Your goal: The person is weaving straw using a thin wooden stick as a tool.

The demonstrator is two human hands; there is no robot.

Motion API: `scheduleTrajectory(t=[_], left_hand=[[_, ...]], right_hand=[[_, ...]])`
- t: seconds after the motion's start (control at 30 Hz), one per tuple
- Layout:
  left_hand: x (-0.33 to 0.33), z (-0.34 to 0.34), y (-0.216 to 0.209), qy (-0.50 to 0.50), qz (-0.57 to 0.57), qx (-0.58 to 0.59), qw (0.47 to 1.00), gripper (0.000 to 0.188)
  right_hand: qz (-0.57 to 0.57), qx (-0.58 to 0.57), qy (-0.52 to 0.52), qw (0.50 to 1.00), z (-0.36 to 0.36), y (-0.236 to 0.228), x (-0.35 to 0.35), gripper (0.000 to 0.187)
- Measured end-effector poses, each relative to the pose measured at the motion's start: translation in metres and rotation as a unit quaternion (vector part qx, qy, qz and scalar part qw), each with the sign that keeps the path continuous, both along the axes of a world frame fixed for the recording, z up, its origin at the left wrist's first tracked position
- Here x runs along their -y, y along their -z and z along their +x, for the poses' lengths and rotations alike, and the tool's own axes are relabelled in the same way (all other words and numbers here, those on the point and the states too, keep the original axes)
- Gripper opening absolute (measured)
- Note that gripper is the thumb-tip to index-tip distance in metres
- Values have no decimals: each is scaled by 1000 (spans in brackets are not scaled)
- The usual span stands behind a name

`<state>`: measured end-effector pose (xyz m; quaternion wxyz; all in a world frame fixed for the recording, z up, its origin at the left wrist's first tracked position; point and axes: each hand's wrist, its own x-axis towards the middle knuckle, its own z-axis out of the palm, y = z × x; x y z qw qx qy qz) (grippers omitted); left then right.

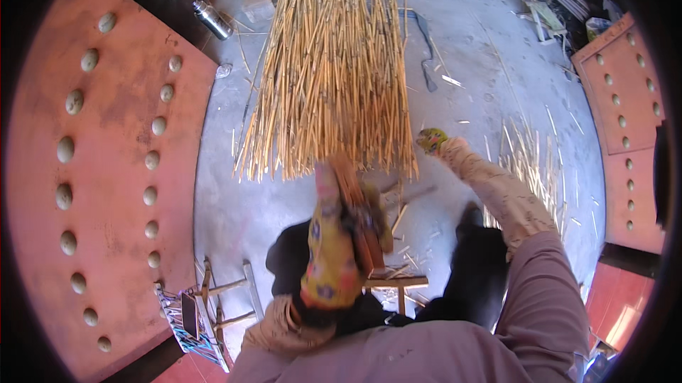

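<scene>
My left hand [332,262], in a yellow patterned glove, is closed around a brown wooden block-like tool [368,249]. Motion blurs the tool, so its exact kind is unclear. It is held low over my lap, in front of the cut ends of a large bundle of dry reeds [334,92] on the floor. Off to the right, my right arm reaches forward. My right hand [432,140], also gloved, is curled beside the bundle's near right corner; whatever its fingers hold cannot be made out.
Reddish metal doors with round studs stand at the left [121,184] and right [621,120]. A smaller reed pile [529,163] lies beyond my right forearm. A steel flask [212,20] and a dark curved tool [428,63] lie on the floor. A folding stool [206,312] is at lower left.
</scene>
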<state>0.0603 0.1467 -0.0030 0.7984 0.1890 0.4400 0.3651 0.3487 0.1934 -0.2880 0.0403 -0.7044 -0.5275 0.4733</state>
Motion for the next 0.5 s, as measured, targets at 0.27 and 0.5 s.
scheduleTrajectory(t=[0.27, 0.5], left_hand=[[-11, 3, -10, -54, -117, -47, 991, 55], [-5, 10, -9, 7, -84, -42, 996, 56]], right_hand=[[37, 382, -238, 892, -73, 61, -36, 32], [60, 176, 3, 983, -24, 87, -6, 24]])
